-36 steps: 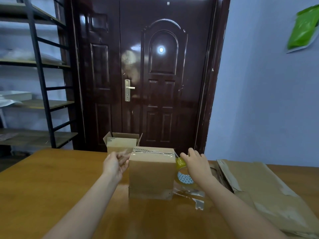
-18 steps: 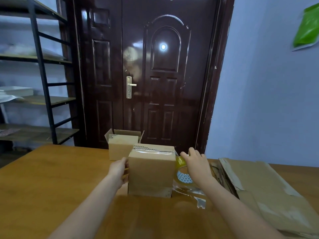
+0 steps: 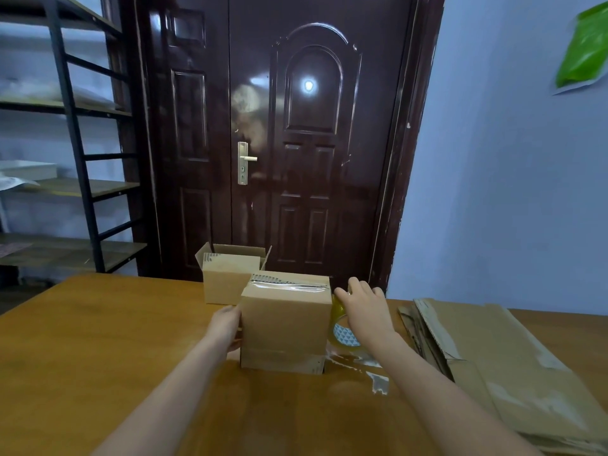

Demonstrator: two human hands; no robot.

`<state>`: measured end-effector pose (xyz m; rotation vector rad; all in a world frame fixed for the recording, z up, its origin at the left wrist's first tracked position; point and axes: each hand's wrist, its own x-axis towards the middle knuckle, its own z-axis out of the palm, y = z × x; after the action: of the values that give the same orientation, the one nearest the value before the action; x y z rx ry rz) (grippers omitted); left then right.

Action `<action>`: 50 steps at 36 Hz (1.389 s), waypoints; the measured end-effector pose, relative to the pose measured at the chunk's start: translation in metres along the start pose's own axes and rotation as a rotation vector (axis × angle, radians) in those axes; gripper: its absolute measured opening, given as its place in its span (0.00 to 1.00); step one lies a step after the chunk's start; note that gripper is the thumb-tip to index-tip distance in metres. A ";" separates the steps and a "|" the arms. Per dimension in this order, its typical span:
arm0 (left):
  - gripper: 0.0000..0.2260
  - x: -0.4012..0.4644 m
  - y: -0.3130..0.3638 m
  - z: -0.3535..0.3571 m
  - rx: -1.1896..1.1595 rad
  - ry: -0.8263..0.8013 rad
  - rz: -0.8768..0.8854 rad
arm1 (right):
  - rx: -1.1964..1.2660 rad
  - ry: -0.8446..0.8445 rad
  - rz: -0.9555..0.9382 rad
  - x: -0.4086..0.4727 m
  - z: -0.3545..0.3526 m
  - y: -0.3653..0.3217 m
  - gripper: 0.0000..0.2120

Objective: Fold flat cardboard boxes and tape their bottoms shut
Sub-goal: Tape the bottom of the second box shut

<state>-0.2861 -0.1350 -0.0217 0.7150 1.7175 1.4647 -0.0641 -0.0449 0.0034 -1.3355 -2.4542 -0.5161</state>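
Note:
A small cardboard box [image 3: 285, 327] stands on the wooden table [image 3: 98, 340] with its closed side up, a strip of clear tape across the top edge. My left hand [image 3: 227, 327] presses flat against the box's left wall. My right hand [image 3: 365, 307] grips a roll of clear tape [image 3: 342, 334] right beside the box's right wall. A loose tail of tape [image 3: 365, 366] trails from the roll onto the table. A second box [image 3: 227, 274], open at the top, stands just behind the first.
A stack of flat cardboard boxes [image 3: 500, 363] lies on the table to the right. A dark door [image 3: 296, 143] is straight ahead past the table's far edge. Metal shelving [image 3: 72, 143] stands at the left.
My left hand moved from beside the box's upper left corner down onto its left wall. My right hand stayed on the tape roll. The view tilted slightly.

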 end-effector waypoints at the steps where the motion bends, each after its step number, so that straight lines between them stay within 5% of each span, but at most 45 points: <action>1: 0.11 0.001 0.000 -0.001 0.016 0.000 0.012 | -0.020 -0.002 -0.010 0.000 -0.001 -0.001 0.24; 11: 0.09 0.001 0.009 -0.007 0.279 0.033 0.404 | -0.189 -0.042 -0.079 0.004 -0.015 -0.008 0.19; 18: 0.13 -0.003 0.031 -0.026 0.262 -0.103 0.200 | -0.204 -0.079 -0.122 0.001 -0.016 -0.003 0.26; 23: 0.15 -0.009 0.062 -0.013 0.528 0.208 0.470 | -0.201 -0.090 -0.149 0.002 -0.020 -0.007 0.29; 28: 0.25 -0.018 0.070 0.011 0.952 -0.124 0.801 | -0.173 -0.083 -0.143 -0.003 -0.022 -0.009 0.28; 32: 0.24 -0.017 0.063 0.019 1.371 -0.277 0.742 | -0.131 -0.078 -0.126 -0.006 -0.022 -0.008 0.25; 43: 0.20 -0.025 0.084 0.032 1.516 -0.379 0.593 | 0.088 0.040 0.019 -0.016 -0.008 -0.013 0.19; 50: 0.20 -0.032 0.069 0.032 1.494 -0.356 0.669 | 0.134 0.115 0.094 -0.017 0.004 -0.011 0.23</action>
<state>-0.2459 -0.1304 0.0506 2.2789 2.1529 0.0187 -0.0647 -0.0610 -0.0094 -1.3211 -2.2792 -0.3868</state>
